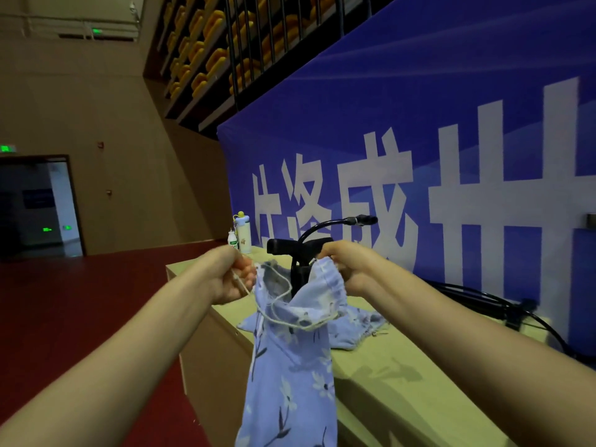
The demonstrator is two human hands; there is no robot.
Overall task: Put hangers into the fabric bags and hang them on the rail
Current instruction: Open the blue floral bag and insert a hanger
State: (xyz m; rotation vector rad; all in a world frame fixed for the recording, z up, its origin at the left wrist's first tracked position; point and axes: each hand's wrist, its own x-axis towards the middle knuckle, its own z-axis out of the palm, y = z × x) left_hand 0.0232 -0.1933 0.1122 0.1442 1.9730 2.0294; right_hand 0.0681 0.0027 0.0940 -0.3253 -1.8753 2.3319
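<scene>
Before the blue banner point(419, 91), above the long table point(403, 398), a floral fabric bag point(290, 382) hangs in the air. The right hand point(348, 269) clamps its gathered mouth, and the left hand point(232, 279) pinches its white drawstring point(308, 326).

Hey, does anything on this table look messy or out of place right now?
Nothing looks spilled or broken. A second floral bag lies crumpled on the table behind the held bag, which the left hand and right hand grip, and black cables sprawl loosely along the table's right side.
</scene>
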